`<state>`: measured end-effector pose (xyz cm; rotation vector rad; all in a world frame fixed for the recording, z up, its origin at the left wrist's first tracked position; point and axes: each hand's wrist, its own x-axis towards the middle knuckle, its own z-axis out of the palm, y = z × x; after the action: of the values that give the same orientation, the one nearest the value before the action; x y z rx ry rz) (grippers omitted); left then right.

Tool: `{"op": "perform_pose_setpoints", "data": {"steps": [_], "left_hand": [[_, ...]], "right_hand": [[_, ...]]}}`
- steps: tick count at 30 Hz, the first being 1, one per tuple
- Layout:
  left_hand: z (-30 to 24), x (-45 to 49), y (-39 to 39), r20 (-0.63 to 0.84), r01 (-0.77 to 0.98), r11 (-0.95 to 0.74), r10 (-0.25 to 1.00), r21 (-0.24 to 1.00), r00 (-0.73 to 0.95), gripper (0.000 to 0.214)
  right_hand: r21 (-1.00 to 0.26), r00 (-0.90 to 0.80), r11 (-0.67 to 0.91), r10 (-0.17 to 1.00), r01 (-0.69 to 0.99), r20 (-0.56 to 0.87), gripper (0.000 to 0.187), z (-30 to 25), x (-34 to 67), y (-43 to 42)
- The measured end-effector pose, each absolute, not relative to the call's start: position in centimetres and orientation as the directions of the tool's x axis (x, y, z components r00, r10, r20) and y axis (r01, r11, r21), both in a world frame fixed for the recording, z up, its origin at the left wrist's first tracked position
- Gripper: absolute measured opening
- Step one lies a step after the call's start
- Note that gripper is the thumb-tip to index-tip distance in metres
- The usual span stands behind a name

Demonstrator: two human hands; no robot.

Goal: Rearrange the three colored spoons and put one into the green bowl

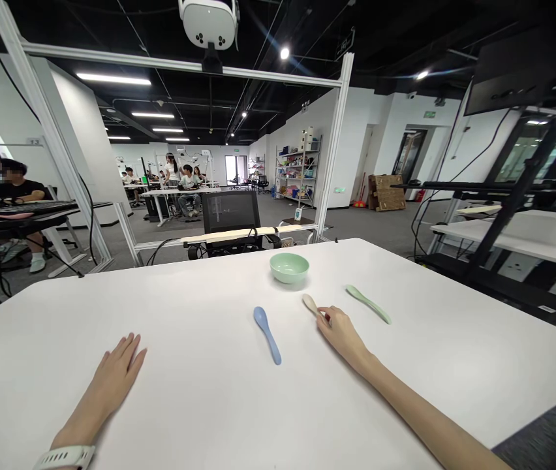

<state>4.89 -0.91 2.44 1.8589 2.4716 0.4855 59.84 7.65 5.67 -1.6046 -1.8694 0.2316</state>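
My right hand (339, 329) has its fingers closed around the handle of a beige spoon (310, 303), whose bowl end points away from me to the left; most of the handle is hidden under the hand. To its right lies a light green spoon (369, 303). On the other side a blue spoon (268, 335) rests on the table. Beyond the spoons stands a pale green bowl (289, 268), upright. Far to the left, my left hand (115, 373) lies flat on the table with fingers stretched out, holding nothing.
The white table (185, 405) fills the foreground. A metal frame (334, 143) rises behind its far edge, with a black mesh chair (231, 212) beyond. Shelves (300, 170) and several people at desks are in the background. Another table (527, 238) stands at right.
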Motion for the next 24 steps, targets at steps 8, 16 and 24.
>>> {"op": "perform_pose_setpoints", "data": {"steps": [8,16,24], "left_hand": [[2.9,5.2,-1.0,0.167,0.940,0.238,0.945,0.243,-0.282,0.083],[3.1,5.2,-1.1,0.261,0.935,0.188,0.927,0.300,-0.270,0.078],[9.1,14.8,-1.5,0.247,0.733,-0.004,0.943,0.680,-0.223,0.059]], "right_hand": [[-0.304,0.082,0.079,0.872,0.949,0.482,0.046,6.9,63.7,10.3],[-0.085,0.302,-0.290,0.907,0.953,0.293,0.035,7.1,71.2,12.4],[-0.529,0.174,0.063,0.906,0.846,0.386,0.036,9.2,64.4,10.2]]}}
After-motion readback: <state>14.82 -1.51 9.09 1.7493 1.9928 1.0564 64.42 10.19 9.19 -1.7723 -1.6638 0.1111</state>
